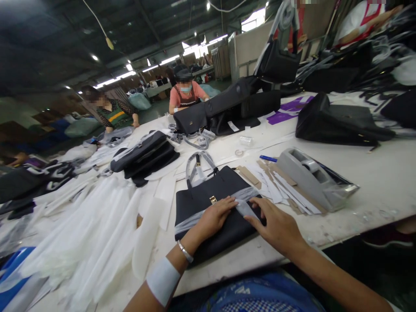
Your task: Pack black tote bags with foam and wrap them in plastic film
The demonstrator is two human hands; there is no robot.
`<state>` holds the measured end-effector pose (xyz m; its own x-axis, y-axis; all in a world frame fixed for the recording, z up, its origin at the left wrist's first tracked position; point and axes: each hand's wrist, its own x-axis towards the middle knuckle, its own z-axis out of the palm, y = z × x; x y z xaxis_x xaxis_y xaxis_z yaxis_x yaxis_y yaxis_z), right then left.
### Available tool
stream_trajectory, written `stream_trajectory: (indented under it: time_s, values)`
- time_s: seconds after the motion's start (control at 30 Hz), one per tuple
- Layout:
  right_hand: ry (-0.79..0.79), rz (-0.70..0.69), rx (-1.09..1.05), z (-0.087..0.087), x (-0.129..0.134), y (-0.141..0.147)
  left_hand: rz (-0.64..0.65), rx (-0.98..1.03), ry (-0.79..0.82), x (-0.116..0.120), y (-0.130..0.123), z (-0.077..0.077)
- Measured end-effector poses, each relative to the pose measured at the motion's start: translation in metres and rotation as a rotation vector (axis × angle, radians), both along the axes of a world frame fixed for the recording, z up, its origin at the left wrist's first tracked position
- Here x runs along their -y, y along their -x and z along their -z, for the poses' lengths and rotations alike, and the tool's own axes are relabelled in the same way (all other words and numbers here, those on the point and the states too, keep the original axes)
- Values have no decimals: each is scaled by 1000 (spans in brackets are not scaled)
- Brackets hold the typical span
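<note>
A black handbag (pixel 201 199) lies flat on the table before me, its handles (pixel 195 167) wrapped in clear plastic and a gold clasp (pixel 212 199) on its front. Around its middle runs a band of whitish translucent wrapping strip (pixel 190 222). My left hand (pixel 214 219) rests flat on the bag, fingers stretched over the strip just below the clasp. On the bag's right side is my right hand (pixel 276 223), thumb and fingers apart beside the loose end of the strip (pixel 245 209). Whether its fingertips touch the strip is hard to tell.
Right of the bag are paper and card strips (pixel 289 190), a blue pen (pixel 268 158) and a grey tape dispenser (pixel 308 177). White wrapping sheets (pixel 97 229) cover the left. Stacked black bags (pixel 146 156) stand beyond, and co-workers (pixel 186 93) are across the table.
</note>
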<state>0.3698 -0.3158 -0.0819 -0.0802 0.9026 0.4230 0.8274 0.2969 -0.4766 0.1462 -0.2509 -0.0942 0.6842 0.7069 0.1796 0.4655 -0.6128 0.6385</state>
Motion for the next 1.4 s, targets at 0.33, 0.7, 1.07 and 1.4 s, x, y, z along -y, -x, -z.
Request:
stream_trajectory:
  time_s: [0.33, 0.7, 1.07, 1.4]
  values:
    - [176, -172, 185, -21, -35, -28, 5, -24, -60, 0, 2, 5]
    - [-161, -220, 541, -11, -72, -68, -29, -192, -228, 6, -3, 12]
    - [30, -146, 209, 28, -63, -77, -32, -384, -296, 5, -11, 14]
    - [-21, -108, -153, 30, -46, -46, -43, -512, -330, 8, -14, 11]
